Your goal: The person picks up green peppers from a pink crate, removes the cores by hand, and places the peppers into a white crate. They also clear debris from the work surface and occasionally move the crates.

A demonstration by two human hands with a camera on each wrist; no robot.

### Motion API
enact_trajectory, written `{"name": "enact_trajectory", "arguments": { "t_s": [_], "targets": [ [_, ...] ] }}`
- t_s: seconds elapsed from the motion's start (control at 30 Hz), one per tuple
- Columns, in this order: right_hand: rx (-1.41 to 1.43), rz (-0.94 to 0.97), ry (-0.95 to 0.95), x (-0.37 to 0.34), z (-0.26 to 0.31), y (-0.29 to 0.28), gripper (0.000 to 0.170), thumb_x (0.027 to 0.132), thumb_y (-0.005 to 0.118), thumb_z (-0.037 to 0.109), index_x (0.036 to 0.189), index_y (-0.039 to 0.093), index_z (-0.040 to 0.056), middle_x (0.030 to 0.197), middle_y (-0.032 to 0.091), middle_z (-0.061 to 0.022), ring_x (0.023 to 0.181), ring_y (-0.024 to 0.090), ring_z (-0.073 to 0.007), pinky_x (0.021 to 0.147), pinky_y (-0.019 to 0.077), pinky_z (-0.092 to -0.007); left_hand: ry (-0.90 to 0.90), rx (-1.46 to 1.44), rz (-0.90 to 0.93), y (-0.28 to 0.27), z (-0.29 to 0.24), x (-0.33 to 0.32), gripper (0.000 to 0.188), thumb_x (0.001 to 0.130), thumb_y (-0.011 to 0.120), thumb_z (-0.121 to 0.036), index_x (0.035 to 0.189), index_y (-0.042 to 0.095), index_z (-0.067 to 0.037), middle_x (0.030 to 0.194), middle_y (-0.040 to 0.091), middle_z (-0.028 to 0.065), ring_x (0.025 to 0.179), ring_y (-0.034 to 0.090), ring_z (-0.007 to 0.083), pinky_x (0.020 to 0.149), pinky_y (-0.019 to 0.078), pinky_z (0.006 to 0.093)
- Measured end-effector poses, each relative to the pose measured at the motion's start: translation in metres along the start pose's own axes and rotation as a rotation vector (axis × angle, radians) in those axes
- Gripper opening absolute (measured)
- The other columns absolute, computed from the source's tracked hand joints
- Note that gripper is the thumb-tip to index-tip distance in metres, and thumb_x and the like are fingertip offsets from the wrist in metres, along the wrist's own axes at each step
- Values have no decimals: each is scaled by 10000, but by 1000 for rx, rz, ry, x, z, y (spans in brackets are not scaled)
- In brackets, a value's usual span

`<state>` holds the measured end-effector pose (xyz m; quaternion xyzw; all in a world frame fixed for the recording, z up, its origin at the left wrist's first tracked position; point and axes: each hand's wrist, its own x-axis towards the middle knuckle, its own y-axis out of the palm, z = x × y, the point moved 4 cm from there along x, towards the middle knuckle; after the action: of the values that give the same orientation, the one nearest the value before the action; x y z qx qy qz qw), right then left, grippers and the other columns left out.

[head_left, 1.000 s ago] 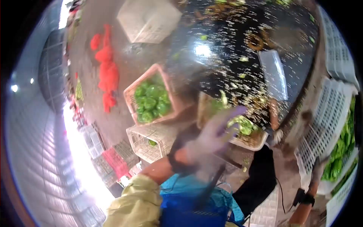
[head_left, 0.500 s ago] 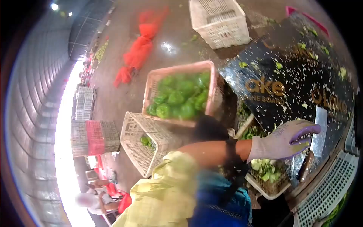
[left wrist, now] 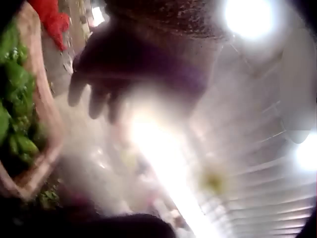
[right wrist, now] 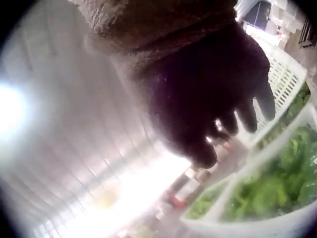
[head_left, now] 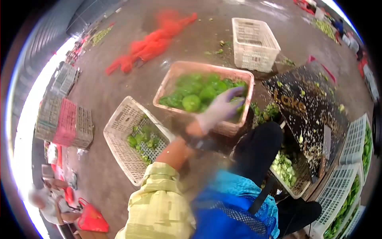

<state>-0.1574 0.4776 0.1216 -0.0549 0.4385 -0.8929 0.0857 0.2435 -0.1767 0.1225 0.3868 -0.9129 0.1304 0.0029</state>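
Observation:
My left hand (head_left: 221, 111), in a pale purple-palmed glove, reaches over the right part of a pink crate (head_left: 201, 65) in the head view. Round green bell peppers (head_left: 191, 102) fill that crate, and the fingers overlap some of them there. In the left wrist view the left hand (left wrist: 143, 69) is dark against the light, fingers extended and nothing in them. The right hand is outside the head view. In the right wrist view the gloved right hand (right wrist: 213, 94) hangs with loose, parted fingers near white crates of green peppers (right wrist: 277, 178), holding nothing.
A cleaver (head_left: 326, 141) lies on the seed-strewn black board (head_left: 296, 103) at right. Below the board, a tub (head_left: 304, 189) holds pale green trimmings. A tilted crate (head_left: 123, 131) with a few peppers stands at left, another crate (head_left: 254, 51) behind, red netting (head_left: 149, 47) on the floor.
My left hand has moved leftward from beside the cleaver to over the pink pepper crate. The head view has turned, and the right hand, seen at lower right a second ago, is out of it.

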Motion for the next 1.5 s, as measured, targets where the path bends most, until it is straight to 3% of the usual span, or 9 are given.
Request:
{"name": "enact_trajectory", "arguments": {
  "t_s": [0.13,0.57,0.67,0.73,0.77,0.83,0.93,1.13,1.5],
  "targets": [
    [106,9,-37,6,44,-29,591,920,529,234,1413,274,31,1359,413,-195,1211,443,-301,1003,350,-364,-307,772,-342,-102,117,-44,676,763,639,-399,1318,450,-61,1222,534,226,1102,533,350,945,413,437],
    [436,-71,-18,-7,155,-137,664,874,613,200,1429,272,73,1426,339,-196,1272,372,-340,996,373,-427,-617,895,-292,-132,169,-25,911,671,706,-423,1439,270,-198,1458,267,171,1303,316,404,1043,286,528],
    [1240,542,-402,-19,140,-183,719,852,638,193,1448,246,105,1469,270,-198,1317,311,-354,1007,369,-443,-673,958,-290,-127,188,-5,884,661,722,-381,1417,299,-206,1471,250,150,1249,403,394,972,382,529],
    [544,-72,-78,-19,120,-192,708,852,630,188,1446,250,130,1461,276,-200,1316,315,-357,1039,339,-468,-697,1124,-323,-119,195,6,820,668,716,-371,1387,358,-205,1410,356,162,1226,428,373,963,396,507],
    [168,-372,113,-45,150,-179,702,852,626,186,1445,252,143,1457,278,-201,1316,317,-359,1055,324,-481,-617,1166,-298,-117,198,12,765,677,710,-366,1356,404,-190,1357,414,173,1201,447,368,950,414,483],
    [-17,-226,-25,-70,190,-130,623,886,554,330,1406,314,82,1335,433,-223,1151,502,-361,948,467,-388,-437,1096,-292,-128,212,18,727,651,744,-320,1292,474,-109,1248,519,200,1110,523,350,915,451,423],
    [319,53,-153,-31,164,-58,485,915,553,137,1357,405,3,1366,440,-113,1253,406,-186,1051,312,-292,-420,476,-404,-143,209,9,603,690,762,-213,1221,524,-55,1170,575,158,975,599,278,837,499,390],
    [-118,291,-214,-8,180,126,694,816,665,210,1407,326,82,1388,400,-182,1230,436,-327,1022,365,-367,-593,-954,-233,-135,174,11,425,873,597,-277,1235,493,-80,1218,557,92,1081,562,260,887,488,421],
    [-596,48,-125,27,177,233,788,727,685,261,1406,293,182,1330,405,-161,1236,381,-351,1025,291,-488,-472,-509,289,176,-27,136,551,808,668,-188,1288,402,-131,1153,517,133,1032,557,301,768,533,444]
  ]
}}
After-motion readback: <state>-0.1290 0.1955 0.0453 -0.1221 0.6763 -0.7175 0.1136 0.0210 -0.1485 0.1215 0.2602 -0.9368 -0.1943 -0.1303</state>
